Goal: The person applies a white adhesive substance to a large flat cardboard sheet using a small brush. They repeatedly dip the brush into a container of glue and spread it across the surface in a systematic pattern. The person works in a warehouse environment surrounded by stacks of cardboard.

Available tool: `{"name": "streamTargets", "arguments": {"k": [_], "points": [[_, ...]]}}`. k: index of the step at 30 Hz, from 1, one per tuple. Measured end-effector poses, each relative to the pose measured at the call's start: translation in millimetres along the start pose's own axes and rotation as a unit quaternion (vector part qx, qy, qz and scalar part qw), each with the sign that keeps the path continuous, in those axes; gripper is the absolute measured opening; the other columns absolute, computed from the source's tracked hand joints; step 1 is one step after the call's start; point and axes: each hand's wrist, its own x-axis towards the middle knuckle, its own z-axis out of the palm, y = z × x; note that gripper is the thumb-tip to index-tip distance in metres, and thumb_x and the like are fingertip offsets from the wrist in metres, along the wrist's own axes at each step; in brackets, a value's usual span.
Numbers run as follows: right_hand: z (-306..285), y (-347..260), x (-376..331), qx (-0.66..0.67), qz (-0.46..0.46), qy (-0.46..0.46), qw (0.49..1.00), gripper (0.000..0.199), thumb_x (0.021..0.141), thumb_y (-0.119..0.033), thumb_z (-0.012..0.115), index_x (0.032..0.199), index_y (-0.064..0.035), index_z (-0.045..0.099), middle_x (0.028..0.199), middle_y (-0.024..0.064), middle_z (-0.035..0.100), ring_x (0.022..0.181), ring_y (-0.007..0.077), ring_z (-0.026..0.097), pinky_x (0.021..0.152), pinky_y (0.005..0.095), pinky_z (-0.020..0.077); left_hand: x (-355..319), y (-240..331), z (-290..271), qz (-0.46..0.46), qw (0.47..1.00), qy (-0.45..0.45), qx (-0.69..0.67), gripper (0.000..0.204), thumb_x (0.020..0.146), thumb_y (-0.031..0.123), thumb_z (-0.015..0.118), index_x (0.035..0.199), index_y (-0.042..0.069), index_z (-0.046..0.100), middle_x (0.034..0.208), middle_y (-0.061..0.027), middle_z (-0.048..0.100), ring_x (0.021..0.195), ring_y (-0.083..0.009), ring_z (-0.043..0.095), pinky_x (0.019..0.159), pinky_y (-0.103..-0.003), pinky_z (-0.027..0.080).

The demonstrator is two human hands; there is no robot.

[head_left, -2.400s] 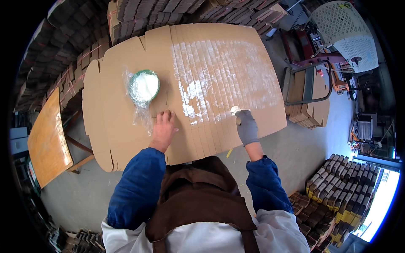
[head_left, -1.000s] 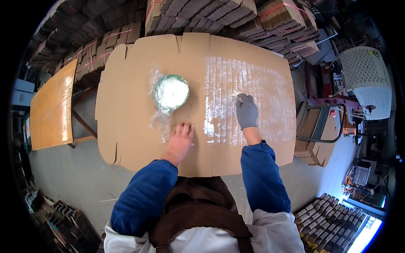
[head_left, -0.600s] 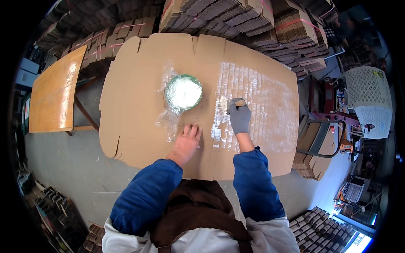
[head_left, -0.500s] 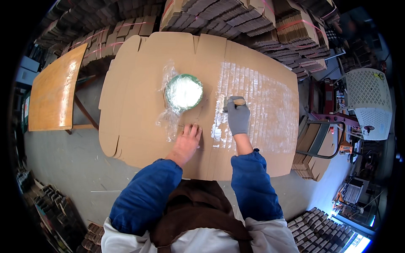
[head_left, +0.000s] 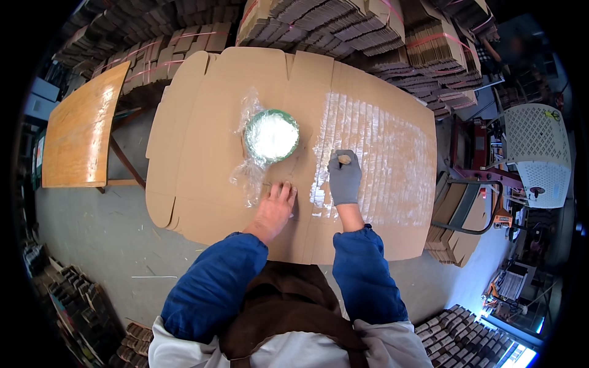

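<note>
My right hand (head_left: 345,181), in a grey glove, is closed around a brush with a pale wooden handle (head_left: 344,159); its bristles are hidden under the hand. It works over a patch of wet white glue streaks (head_left: 392,165) on a large cardboard sheet (head_left: 202,141). Bare and flat, my left hand (head_left: 275,208) rests on the cardboard with its fingers stretched out, left of the streaks. Beyond it stands a round green tub (head_left: 293,147) full of white glue (head_left: 272,136). Crumpled clear plastic film (head_left: 250,178) lies around the tub's left side.
Bundled stacks of flat cardboard (head_left: 331,24) rise along the far side. A tilted wooden board (head_left: 83,132) stands on legs at the left. To the right are a trolley handle (head_left: 469,205), more cardboard (head_left: 457,239) and a white perforated metal guard (head_left: 537,147).
My right hand has drawn the brush a little toward me across the glued patch. My left hand keeps its place on the cardboard.
</note>
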Motion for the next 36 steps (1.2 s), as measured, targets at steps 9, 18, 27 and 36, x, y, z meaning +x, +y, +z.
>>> {"name": "streamTargets", "arguments": {"k": [9, 18, 27, 36], "points": [[-5.3, -14.2, -34.2, -0.021, -0.009, -0.027, 0.999, 0.013, 0.089, -0.015, 0.06, 0.101, -0.0097, 0.062, 0.101, 0.0164, 0.063, 0.087, 0.0403, 0.064, 0.073, 0.047, 0.0524, -2.9, 0.2, 0.9, -0.002, 1.0, 0.006, -0.004, 0.076, 0.076, 0.03, 0.08, 0.14, 0.004, 0.047, 0.14, -0.0109, 0.043, 0.131, -0.0301, 0.04, 0.098, -0.036, 0.051], [-12.6, -8.1, -65.2, -0.056, -0.037, -0.027, 0.997, 0.015, 0.09, -0.014, 0.059, 0.104, -0.0092, 0.062, 0.101, 0.0159, 0.063, 0.085, 0.0394, 0.065, 0.073, 0.0454, 0.053, -0.3, -0.5, 1.9, 0.003, 1.0, 0.029, 0.006, 0.075, 0.076, 0.03, 0.08, 0.138, 0.004, 0.048, 0.136, -0.0108, 0.045, 0.128, -0.0299, 0.042, 0.096, -0.035, 0.052], [-3.5, 3.0, -58.5, -0.028, -0.027, -0.031, 0.999, 0.014, 0.089, -0.013, 0.061, 0.102, -0.0072, 0.062, 0.101, 0.016, 0.063, 0.089, 0.0392, 0.064, 0.074, 0.0444, 0.0527, 1.3, -1.1, -0.6, 0.002, 1.0, 0.012, -0.006, 0.074, 0.077, 0.029, 0.079, 0.138, 0.003, 0.048, 0.137, -0.0108, 0.045, 0.128, -0.0297, 0.043, 0.098, -0.036, 0.052], [0.1, 8.7, -49.2, -0.06, -0.04, -0.015, 0.997, 0.011, 0.09, -0.014, 0.061, 0.1, -0.0091, 0.061, 0.101, 0.0152, 0.063, 0.088, 0.0402, 0.065, 0.073, 0.0461, 0.0525, 1.9, 1.5, 1.2, 0.006, 1.0, -0.007, 0.008, 0.074, 0.079, 0.031, 0.078, 0.141, 0.004, 0.047, 0.14, -0.0106, 0.043, 0.13, -0.0299, 0.041, 0.098, -0.036, 0.051]]}}
